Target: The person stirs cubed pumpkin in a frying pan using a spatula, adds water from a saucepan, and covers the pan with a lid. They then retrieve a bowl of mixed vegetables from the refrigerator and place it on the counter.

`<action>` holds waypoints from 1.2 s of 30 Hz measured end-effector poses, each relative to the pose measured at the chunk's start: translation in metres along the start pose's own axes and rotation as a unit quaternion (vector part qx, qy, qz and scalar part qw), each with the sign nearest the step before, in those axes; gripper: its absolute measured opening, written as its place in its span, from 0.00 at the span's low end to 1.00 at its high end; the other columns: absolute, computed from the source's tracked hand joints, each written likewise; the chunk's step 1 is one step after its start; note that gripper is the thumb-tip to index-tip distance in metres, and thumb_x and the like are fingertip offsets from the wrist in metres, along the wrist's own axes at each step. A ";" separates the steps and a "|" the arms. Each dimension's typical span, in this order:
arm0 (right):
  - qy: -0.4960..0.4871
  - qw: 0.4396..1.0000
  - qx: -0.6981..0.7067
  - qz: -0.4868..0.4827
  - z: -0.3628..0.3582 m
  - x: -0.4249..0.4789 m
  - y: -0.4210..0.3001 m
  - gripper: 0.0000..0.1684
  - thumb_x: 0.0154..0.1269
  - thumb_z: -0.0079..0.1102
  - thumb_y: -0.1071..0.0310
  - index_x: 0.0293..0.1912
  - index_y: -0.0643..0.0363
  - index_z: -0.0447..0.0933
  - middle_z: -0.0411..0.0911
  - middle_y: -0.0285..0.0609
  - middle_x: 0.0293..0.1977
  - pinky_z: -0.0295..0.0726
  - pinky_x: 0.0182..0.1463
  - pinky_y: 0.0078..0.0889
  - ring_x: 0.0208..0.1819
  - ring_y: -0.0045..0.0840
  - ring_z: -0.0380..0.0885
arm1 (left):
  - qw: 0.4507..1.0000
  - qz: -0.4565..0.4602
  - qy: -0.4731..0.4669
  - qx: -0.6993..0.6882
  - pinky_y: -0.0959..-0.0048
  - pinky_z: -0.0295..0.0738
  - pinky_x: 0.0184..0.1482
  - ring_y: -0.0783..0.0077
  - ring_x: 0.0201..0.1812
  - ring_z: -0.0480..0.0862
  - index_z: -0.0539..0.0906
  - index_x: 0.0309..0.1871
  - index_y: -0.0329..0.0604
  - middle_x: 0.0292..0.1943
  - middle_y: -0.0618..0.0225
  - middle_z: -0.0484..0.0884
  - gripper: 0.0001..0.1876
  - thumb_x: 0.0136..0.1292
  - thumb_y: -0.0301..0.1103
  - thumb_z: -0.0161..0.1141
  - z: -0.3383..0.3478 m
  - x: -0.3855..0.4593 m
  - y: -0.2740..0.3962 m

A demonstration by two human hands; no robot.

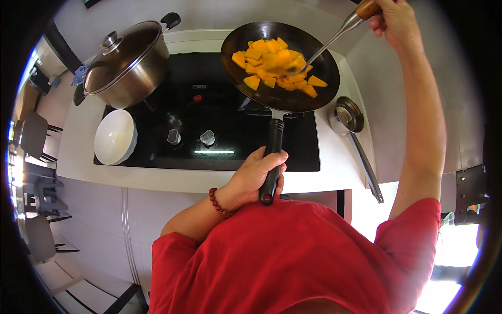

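A dark wok (274,103) sits over the right burner, and my left hand (255,170) is wrapped around its black handle (273,157). Inside lie many chunks of orange pumpkin (259,46), a few blurred near the middle. My right hand (396,23), raised at the upper right, grips the wooden handle of a metal spatula (337,35). The spatula's shaft slopes down into the wok, and its head is among the pumpkin, partly covered and blurred.
On the left of the black glass cooktop (231,121) stands a lidded steel pot (133,74). A white bowl (115,137) rests at the cooktop's left front corner. To the right, a metal ladle (355,129) lies on the white counter (188,179), its handle reaching over the edge.
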State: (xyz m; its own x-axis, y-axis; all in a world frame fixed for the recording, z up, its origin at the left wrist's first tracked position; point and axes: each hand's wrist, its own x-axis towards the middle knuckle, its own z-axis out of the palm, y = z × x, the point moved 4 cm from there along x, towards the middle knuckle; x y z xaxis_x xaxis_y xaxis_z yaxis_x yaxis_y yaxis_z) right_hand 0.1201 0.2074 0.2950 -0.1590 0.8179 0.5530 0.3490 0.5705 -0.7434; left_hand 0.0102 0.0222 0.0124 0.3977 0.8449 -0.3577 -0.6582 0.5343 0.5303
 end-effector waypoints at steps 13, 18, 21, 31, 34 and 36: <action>-0.147 0.983 -0.096 0.050 0.015 -0.010 -0.012 0.13 0.57 0.55 0.65 0.23 0.64 0.71 0.75 0.47 0.15 0.70 0.09 0.22 0.08 0.22 0.71 | 1.000 0.003 -0.006 0.000 0.75 0.72 0.20 0.76 0.21 0.75 0.73 0.42 0.42 0.26 0.68 0.72 0.09 0.63 0.35 0.56 0.003 0.003 -0.001; -0.051 0.996 -0.040 0.058 0.025 -0.019 0.008 0.12 0.58 0.55 0.65 0.25 0.64 0.71 0.76 0.47 0.16 0.71 0.10 0.23 0.09 0.22 0.72 | 1.000 0.004 -0.002 -0.004 0.74 0.72 0.19 0.76 0.21 0.75 0.73 0.42 0.42 0.26 0.68 0.72 0.09 0.63 0.35 0.56 0.001 0.003 -0.003; -0.025 1.000 0.014 0.006 0.006 -0.025 -0.009 0.11 0.58 0.57 0.66 0.27 0.63 0.70 0.76 0.47 0.16 0.71 0.09 0.22 0.08 0.22 0.72 | 1.000 -0.007 -0.015 0.001 0.74 0.71 0.19 0.75 0.21 0.75 0.73 0.42 0.41 0.26 0.68 0.73 0.10 0.62 0.35 0.56 0.003 0.003 -0.004; -0.167 0.969 -0.178 -0.038 0.011 -0.019 -0.045 0.11 0.55 0.54 0.68 0.22 0.65 0.71 0.74 0.45 0.13 0.68 0.08 0.19 0.08 0.20 0.71 | 1.000 0.005 -0.002 -0.009 0.74 0.72 0.19 0.75 0.21 0.75 0.73 0.42 0.41 0.26 0.68 0.72 0.10 0.62 0.34 0.56 0.003 0.003 -0.001; -0.158 0.975 -0.158 0.002 0.020 -0.007 -0.017 0.11 0.55 0.53 0.68 0.21 0.65 0.71 0.74 0.44 0.13 0.70 0.10 0.21 0.08 0.21 0.71 | 1.000 0.004 0.000 -0.006 0.74 0.72 0.19 0.75 0.21 0.75 0.73 0.42 0.41 0.26 0.68 0.73 0.10 0.62 0.35 0.56 0.003 0.001 -0.001; -0.108 0.984 -0.141 0.008 0.033 -0.012 -0.004 0.10 0.55 0.52 0.68 0.23 0.65 0.70 0.74 0.43 0.13 0.71 0.11 0.22 0.09 0.21 0.71 | 1.000 0.010 0.007 -0.008 0.74 0.73 0.19 0.75 0.21 0.75 0.73 0.42 0.41 0.26 0.68 0.73 0.10 0.62 0.35 0.57 0.001 -0.001 0.001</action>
State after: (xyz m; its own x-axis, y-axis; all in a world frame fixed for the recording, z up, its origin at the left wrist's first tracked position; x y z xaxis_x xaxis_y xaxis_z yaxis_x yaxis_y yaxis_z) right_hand 0.0904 0.1975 0.2791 -0.3331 0.8409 0.4266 0.5906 0.5387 -0.6008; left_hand 0.0102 0.0218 0.0141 0.3755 0.8553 -0.3570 -0.6758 0.5163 0.5260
